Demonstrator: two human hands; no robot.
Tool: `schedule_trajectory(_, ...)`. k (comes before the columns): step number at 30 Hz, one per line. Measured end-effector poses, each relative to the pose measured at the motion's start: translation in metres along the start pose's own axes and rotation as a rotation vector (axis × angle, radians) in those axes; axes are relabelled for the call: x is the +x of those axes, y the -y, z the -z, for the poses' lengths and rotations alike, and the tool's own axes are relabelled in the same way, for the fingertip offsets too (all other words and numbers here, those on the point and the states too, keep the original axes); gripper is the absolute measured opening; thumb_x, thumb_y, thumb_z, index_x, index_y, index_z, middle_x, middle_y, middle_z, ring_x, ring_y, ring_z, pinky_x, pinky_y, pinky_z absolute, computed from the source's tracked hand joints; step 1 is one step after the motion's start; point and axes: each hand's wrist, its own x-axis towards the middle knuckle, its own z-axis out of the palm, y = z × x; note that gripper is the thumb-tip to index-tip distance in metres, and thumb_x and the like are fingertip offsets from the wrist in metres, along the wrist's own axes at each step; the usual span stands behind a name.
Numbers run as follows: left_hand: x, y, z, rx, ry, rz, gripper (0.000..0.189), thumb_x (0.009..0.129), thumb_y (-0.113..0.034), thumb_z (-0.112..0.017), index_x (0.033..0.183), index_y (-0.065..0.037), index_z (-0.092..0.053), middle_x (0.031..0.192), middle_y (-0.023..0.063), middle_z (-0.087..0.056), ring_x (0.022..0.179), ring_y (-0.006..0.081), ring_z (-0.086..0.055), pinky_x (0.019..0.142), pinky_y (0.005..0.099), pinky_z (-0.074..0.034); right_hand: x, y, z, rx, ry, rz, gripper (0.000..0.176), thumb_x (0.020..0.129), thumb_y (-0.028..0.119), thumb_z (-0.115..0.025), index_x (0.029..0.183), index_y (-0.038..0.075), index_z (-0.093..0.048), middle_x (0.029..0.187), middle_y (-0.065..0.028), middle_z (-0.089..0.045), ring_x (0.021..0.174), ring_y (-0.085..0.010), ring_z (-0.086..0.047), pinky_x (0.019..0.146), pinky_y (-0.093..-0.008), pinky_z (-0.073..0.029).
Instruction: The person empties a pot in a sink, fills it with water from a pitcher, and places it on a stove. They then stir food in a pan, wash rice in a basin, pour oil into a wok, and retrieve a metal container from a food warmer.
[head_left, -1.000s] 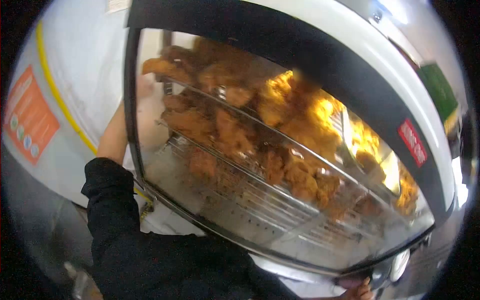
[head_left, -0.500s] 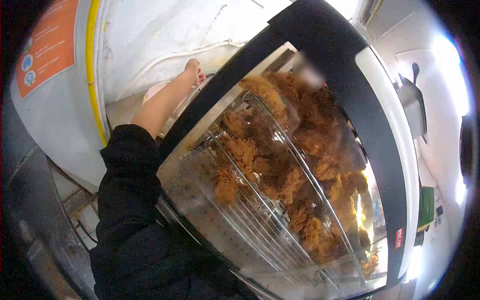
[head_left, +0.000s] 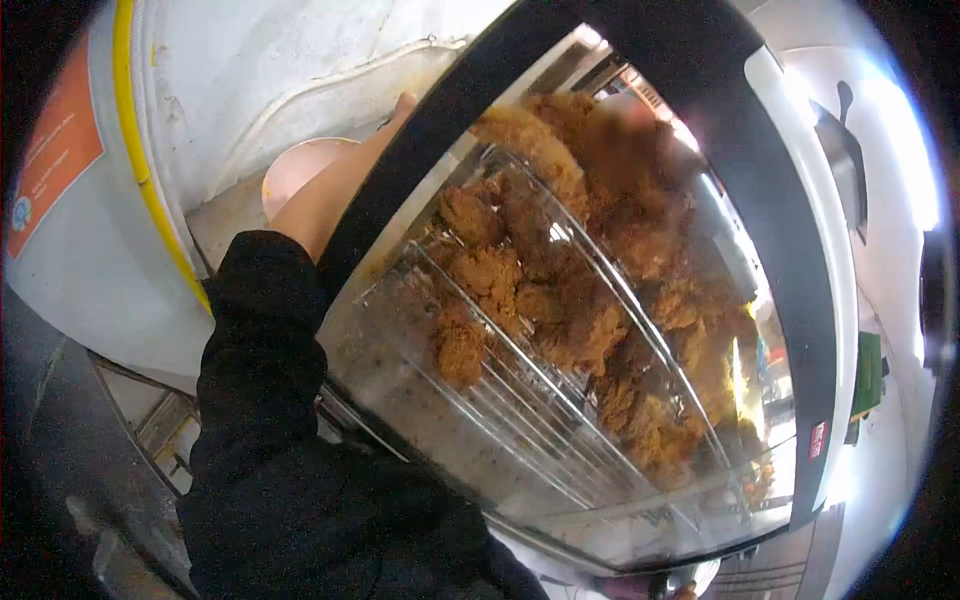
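Note:
My left arm, in a black sleeve [head_left: 265,300], reaches past the side of a glass-fronted food warmer [head_left: 380,200] with a black frame. The frame's edge hides most of my left hand [head_left: 405,106], fingers included; only a small part shows above the forearm. Beside the forearm, against the wall, is a round pink container [head_left: 298,172]. Behind the glass, pieces of fried chicken [head_left: 485,280] lie on wire racks [head_left: 530,420]. Fingertips, seemingly of my right hand [head_left: 685,592], just show at the bottom edge near a white rounded object [head_left: 705,575], and I cannot tell whether they hold it.
A white wall with a cable [head_left: 320,82] runs behind the warmer. To the left stands a pale curved panel with a yellow strip [head_left: 135,120] and an orange notice [head_left: 55,150]. A green object [head_left: 867,375] is at the far right.
My left hand has slipped farther behind the warmer's frame, out of sight except for a small part. More of the pink container shows, and fingertips have appeared at the bottom edge.

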Motion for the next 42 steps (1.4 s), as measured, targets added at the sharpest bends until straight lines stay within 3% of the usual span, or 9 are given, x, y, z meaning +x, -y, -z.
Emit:
schedule_trajectory(2,-0.004,0.000,0.001,0.001,0.012,-0.005,0.021,0.077,-0.021,-0.047,0.095,-0.012,-0.043,0.091,0.0086,-0.040,0.076,0.0275,-0.044,0.061,0.0420,-0.043,0.006,0.001,-0.005,0.899,0.123,0.019,0.025,0.078,0.029,-0.048,0.063,0.009,-0.045,0.065,-0.0053,-0.043,0.062,-0.0196,-0.039,0.056,-0.0332,-0.033)
schedule_trajectory(3,-0.005,0.000,0.001,0.002,0.021,-0.012,0.021,0.077,-0.021,-0.047,0.095,-0.011,-0.043,0.091,0.0087,-0.040,0.076,0.0276,-0.044,0.061,0.0421,-0.043,0.011,0.013,-0.013,0.955,0.134,0.033,0.022,0.074,0.027,-0.051,0.064,0.008,-0.049,0.065,-0.0067,-0.044,0.063,-0.0204,-0.040,0.057,-0.0335,-0.034)
schedule_trajectory(7,-0.017,-0.004,0.001,0.014,0.048,-0.039,0.021,0.078,-0.020,-0.047,0.096,-0.011,-0.042,0.092,0.0093,-0.040,0.077,0.0282,-0.044,0.061,0.0424,-0.044,0.010,0.006,-0.001,0.987,0.171,0.015,0.021,0.068,0.028,-0.051,0.066,0.007,-0.050,0.068,-0.0084,-0.046,0.060,-0.0214,-0.042,0.063,-0.0366,-0.037)
schedule_trajectory(14,-0.036,-0.015,-0.010,0.015,0.105,-0.083,0.022,0.078,-0.019,-0.047,0.097,-0.009,-0.042,0.093,0.0104,-0.041,0.078,0.0291,-0.045,0.062,0.0431,-0.044,0.013,-0.003,0.007,1.031,0.365,0.054,0.030,0.073,0.034,-0.046,0.079,0.005,-0.051,0.081,-0.0095,-0.046,0.065,-0.0257,-0.041,0.077,-0.0495,-0.033)
schedule_trajectory(22,-0.055,-0.022,-0.020,0.026,0.150,-0.122,0.023,0.079,-0.018,-0.046,0.098,-0.008,-0.041,0.095,0.0115,-0.041,0.079,0.0302,-0.046,0.063,0.0439,-0.046,0.017,0.008,-0.004,1.004,0.376,0.074,0.029,0.076,0.029,-0.043,0.081,0.002,-0.051,0.079,-0.0118,-0.046,0.063,-0.0241,-0.039,0.078,-0.0475,-0.032)
schedule_trajectory(28,-0.062,-0.024,-0.029,0.030,0.158,-0.127,0.023,0.079,-0.017,-0.046,0.099,-0.006,-0.040,0.096,0.0124,-0.041,0.080,0.0310,-0.047,0.064,0.0444,-0.046,0.015,0.007,-0.004,1.088,0.342,0.072,0.032,0.078,0.031,-0.042,0.080,0.000,-0.051,0.080,-0.0126,-0.047,0.063,-0.0242,-0.040,0.080,-0.0504,-0.031)
schedule_trajectory(29,-0.063,-0.022,-0.028,0.031,0.159,-0.126,0.023,0.079,-0.016,-0.046,0.099,-0.006,-0.040,0.096,0.0126,-0.042,0.080,0.0311,-0.047,0.064,0.0445,-0.046,0.014,0.004,-0.001,1.104,0.364,0.074,0.033,0.079,0.031,-0.041,0.081,0.000,-0.052,0.081,-0.0131,-0.047,0.065,-0.0253,-0.042,0.085,-0.0524,-0.030)
schedule_trajectory(35,-0.073,-0.020,-0.030,0.028,0.167,-0.133,0.024,0.080,-0.015,-0.046,0.100,-0.005,-0.039,0.097,0.0135,-0.042,0.080,0.0319,-0.048,0.064,0.0451,-0.047,0.008,-0.011,0.018,1.045,0.309,0.077,0.034,0.079,0.031,-0.042,0.084,0.000,-0.052,0.083,-0.0132,-0.048,0.065,-0.0238,-0.040,0.081,-0.0478,-0.031)
schedule_trajectory(42,-0.090,-0.028,-0.029,0.035,0.184,-0.167,0.025,0.081,-0.014,-0.046,0.101,-0.003,-0.038,0.099,0.0145,-0.042,0.081,0.0329,-0.049,0.065,0.0458,-0.048,0.014,-0.005,0.021,1.159,0.443,0.035,0.035,0.080,0.032,-0.039,0.084,-0.001,-0.051,0.084,-0.0124,-0.048,0.071,-0.0271,-0.044,0.086,-0.0495,-0.030)
